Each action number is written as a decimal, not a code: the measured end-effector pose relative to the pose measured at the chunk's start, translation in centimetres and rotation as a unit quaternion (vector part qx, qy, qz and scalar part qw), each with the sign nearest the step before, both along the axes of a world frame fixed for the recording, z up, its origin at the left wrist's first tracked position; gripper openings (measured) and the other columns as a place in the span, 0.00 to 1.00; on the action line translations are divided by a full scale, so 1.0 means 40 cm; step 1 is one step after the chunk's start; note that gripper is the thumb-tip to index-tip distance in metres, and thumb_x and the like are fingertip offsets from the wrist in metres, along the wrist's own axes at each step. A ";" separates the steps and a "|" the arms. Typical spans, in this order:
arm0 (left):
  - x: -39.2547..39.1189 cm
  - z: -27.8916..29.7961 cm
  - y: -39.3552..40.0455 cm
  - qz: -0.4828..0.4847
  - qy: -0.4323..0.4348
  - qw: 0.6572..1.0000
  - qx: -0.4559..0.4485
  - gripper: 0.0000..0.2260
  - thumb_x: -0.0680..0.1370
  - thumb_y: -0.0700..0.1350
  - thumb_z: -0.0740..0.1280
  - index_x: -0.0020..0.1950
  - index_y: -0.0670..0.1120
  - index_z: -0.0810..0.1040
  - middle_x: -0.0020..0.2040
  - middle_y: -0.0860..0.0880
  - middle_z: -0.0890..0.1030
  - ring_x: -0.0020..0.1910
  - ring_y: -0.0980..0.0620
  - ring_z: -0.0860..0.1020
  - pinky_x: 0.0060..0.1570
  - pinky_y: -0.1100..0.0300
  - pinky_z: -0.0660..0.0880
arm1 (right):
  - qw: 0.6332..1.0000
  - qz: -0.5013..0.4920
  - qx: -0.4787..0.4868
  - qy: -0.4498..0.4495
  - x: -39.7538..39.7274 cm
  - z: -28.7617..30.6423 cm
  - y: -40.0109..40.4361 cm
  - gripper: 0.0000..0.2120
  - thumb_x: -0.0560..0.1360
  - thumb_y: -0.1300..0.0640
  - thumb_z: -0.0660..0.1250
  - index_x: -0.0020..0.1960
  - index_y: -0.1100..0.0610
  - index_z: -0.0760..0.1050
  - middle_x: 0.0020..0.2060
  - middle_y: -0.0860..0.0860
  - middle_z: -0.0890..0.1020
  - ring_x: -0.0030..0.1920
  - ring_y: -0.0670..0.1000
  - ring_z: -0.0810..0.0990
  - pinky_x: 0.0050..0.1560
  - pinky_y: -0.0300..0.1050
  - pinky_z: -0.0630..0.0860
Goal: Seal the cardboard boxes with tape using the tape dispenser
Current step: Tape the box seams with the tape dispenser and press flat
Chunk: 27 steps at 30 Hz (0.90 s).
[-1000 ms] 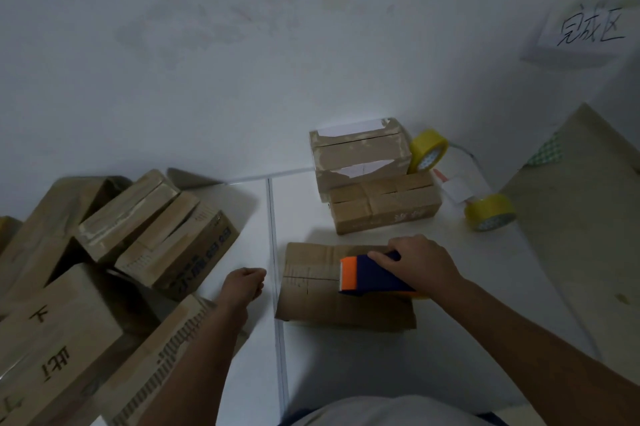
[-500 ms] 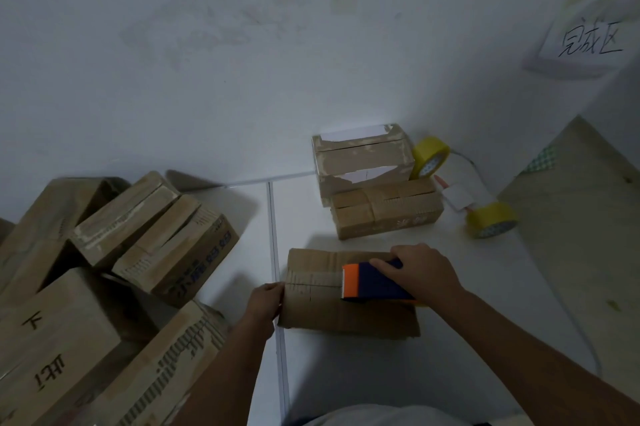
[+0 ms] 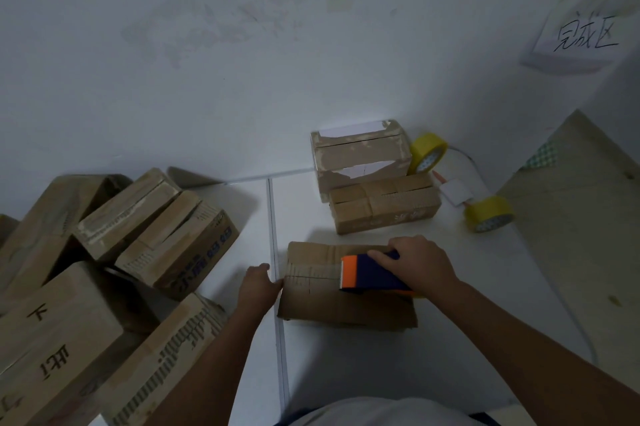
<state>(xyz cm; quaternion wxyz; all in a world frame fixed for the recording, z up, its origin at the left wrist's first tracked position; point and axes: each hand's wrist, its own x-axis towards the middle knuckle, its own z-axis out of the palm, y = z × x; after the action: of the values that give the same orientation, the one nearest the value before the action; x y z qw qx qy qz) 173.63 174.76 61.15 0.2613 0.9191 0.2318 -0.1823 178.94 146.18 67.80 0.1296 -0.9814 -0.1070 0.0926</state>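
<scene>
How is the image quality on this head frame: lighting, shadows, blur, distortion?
Head view: dim, bluish light; soft shadows beside the cardboard box and the stacked boxes; no glare; wide-angle bending shows at the edges; the tape dispenser and right hand are fairly sharp, the wall note slightly soft.

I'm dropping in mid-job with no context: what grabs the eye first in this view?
The orange and blue tape dispenser stands out, gripped by the right hand on top of the flat cardboard box at centre, while the left hand touches that box's left edge. Two yellow tape rolls sit at right beside two stacked boxes. A jumbled pile of boxes fills the left.
</scene>
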 end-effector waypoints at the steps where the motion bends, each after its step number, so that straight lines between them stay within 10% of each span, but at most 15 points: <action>1: -0.004 0.004 0.000 0.031 -0.028 0.999 -0.022 0.17 0.80 0.45 0.66 0.66 0.38 0.75 0.64 0.40 0.78 0.61 0.44 0.77 0.62 0.52 0.72 | 1.000 -0.003 0.001 0.000 -0.001 0.000 0.001 0.22 0.74 0.31 0.58 0.36 0.48 0.71 0.29 0.43 0.71 0.31 0.42 0.71 0.28 0.37 0.60; 4: -0.030 0.027 -0.019 0.140 -0.091 0.976 -0.140 0.10 0.82 0.42 0.62 0.51 0.40 0.82 0.45 0.43 0.84 0.44 0.47 0.82 0.52 0.51 0.79 | 1.000 -0.008 -0.001 -0.002 0.002 0.001 0.007 0.22 0.74 0.31 0.58 0.37 0.49 0.72 0.30 0.44 0.72 0.32 0.44 0.72 0.28 0.37 0.60; 9: -0.076 0.036 -0.065 0.082 -0.100 0.988 -0.090 0.17 0.85 0.49 0.56 0.56 0.43 0.83 0.43 0.48 0.81 0.41 0.52 0.78 0.46 0.59 0.74 | 1.000 -0.004 -0.004 -0.002 0.001 -0.004 0.012 0.22 0.74 0.31 0.57 0.37 0.49 0.72 0.30 0.44 0.72 0.33 0.44 0.72 0.29 0.38 0.62; 13: -0.061 0.047 -0.065 -0.019 -0.027 0.998 -0.058 0.23 0.85 0.55 0.49 0.68 0.43 0.74 0.64 0.40 0.79 0.60 0.44 0.78 0.63 0.53 0.73 | 1.000 -0.001 -0.016 -0.001 0.000 -0.003 0.016 0.22 0.74 0.31 0.57 0.36 0.49 0.70 0.30 0.44 0.71 0.33 0.45 0.73 0.30 0.40 0.63; 16: -0.039 0.053 -0.055 -0.157 -0.126 0.979 0.025 0.28 0.83 0.59 0.52 0.80 0.48 0.55 0.80 0.47 0.56 0.79 0.48 0.54 0.76 0.52 0.50 | 1.000 -0.003 -0.026 -0.002 0.001 -0.006 0.022 0.21 0.74 0.31 0.57 0.37 0.48 0.69 0.30 0.43 0.69 0.33 0.45 0.71 0.30 0.39 0.62; 21: -0.015 0.022 -0.089 -0.455 -0.106 0.879 0.092 0.48 0.73 0.75 0.53 0.79 0.49 0.34 0.78 0.51 0.32 0.77 0.52 0.31 0.73 0.50 0.28 | 0.997 0.009 -0.074 0.007 0.006 -0.002 0.033 0.24 0.75 0.31 0.55 0.41 0.50 0.72 0.32 0.46 0.71 0.35 0.48 0.74 0.32 0.42 0.67; 27: -0.007 -0.022 -0.067 -0.459 -0.121 0.874 0.103 0.49 0.72 0.77 0.53 0.78 0.51 0.32 0.79 0.52 0.32 0.77 0.53 0.31 0.76 0.45 0.33 | 0.992 0.050 -0.102 0.054 0.020 0.014 0.030 0.24 0.76 0.32 0.52 0.40 0.51 0.71 0.34 0.48 0.74 0.35 0.48 0.74 0.35 0.43 0.70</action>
<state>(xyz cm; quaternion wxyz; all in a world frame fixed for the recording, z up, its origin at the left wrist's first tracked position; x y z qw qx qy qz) 173.35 172.06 60.26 0.0780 0.9587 -0.2325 -0.1438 179.76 147.40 68.38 0.0294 -0.9765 -0.1385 0.1625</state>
